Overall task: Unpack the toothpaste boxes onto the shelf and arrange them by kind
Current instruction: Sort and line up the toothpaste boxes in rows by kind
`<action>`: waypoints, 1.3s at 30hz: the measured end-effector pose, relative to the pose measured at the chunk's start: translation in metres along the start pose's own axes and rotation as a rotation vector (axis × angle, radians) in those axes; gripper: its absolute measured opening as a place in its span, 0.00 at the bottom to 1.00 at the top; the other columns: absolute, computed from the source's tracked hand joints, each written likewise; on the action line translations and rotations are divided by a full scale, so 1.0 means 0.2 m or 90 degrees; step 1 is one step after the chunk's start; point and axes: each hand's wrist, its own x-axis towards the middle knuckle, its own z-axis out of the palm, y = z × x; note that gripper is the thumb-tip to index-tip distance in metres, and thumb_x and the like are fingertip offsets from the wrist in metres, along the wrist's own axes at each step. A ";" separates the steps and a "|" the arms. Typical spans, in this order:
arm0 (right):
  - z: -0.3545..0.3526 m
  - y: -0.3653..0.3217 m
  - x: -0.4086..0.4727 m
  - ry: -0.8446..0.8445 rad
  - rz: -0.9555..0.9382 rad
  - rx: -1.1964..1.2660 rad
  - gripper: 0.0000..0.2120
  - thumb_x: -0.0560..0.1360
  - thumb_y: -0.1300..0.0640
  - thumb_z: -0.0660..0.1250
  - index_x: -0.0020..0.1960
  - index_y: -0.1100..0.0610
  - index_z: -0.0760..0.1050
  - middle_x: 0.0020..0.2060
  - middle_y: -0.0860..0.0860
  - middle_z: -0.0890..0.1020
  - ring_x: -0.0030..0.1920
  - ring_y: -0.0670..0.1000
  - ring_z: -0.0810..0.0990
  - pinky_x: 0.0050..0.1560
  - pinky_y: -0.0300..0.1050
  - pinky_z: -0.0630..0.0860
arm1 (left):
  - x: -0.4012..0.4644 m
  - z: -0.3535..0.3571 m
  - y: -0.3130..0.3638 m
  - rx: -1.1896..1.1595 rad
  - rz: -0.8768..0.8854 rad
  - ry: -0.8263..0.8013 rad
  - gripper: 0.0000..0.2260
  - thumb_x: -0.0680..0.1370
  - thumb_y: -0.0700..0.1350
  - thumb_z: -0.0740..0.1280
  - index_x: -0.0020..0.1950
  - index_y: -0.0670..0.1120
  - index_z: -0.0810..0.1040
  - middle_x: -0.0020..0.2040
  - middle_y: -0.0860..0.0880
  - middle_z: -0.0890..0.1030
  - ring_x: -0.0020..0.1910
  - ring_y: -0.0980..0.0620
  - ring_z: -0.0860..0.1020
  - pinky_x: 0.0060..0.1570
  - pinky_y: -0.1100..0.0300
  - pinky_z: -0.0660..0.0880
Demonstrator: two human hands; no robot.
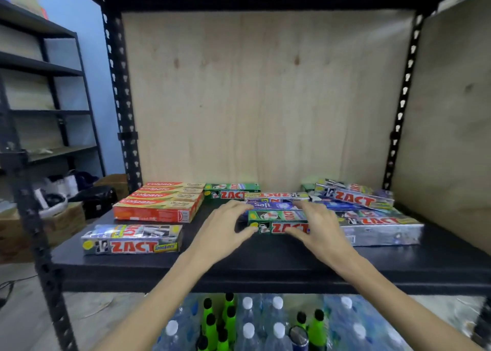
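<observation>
Clear plastic water bottles (248, 332) and green bottles are packed nearest, under the black metal shelf board (265, 268), cut off by the lower edge. Plywood backing (265, 98) closes the bay; a second rack stands left. A green ZACT toothpaste box (277, 222) lies mid-shelf, long axis left to right, label facing forward. It is touched by the left hand (221, 228) and right hand (317, 225), fingers spread wide, not clasped. Box print behind is blurred.
</observation>
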 end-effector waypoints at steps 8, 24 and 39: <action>0.03 0.10 -0.06 0.032 0.002 -0.131 0.27 0.75 0.38 0.67 0.67 0.54 0.73 0.59 0.52 0.81 0.61 0.56 0.77 0.65 0.52 0.66 | 0.02 0.15 0.02 -0.022 -0.049 -0.051 0.22 0.79 0.57 0.68 0.72 0.56 0.74 0.72 0.55 0.69 0.71 0.55 0.67 0.69 0.58 0.67; 0.00 0.04 -0.02 -0.037 -0.064 0.187 0.28 0.71 0.40 0.74 0.68 0.47 0.73 0.56 0.42 0.79 0.58 0.42 0.74 0.63 0.47 0.73 | -0.11 -0.07 -0.11 -0.039 -0.047 -0.062 0.08 0.79 0.49 0.70 0.49 0.53 0.70 0.53 0.57 0.76 0.51 0.62 0.74 0.48 0.63 0.69; -0.03 0.06 0.12 -0.110 0.011 0.264 0.30 0.68 0.36 0.75 0.64 0.51 0.77 0.45 0.44 0.82 0.45 0.41 0.80 0.48 0.38 0.79 | 0.07 -0.24 -0.18 -0.049 -0.155 -0.176 0.25 0.75 0.53 0.74 0.70 0.51 0.73 0.63 0.57 0.74 0.61 0.56 0.73 0.59 0.60 0.74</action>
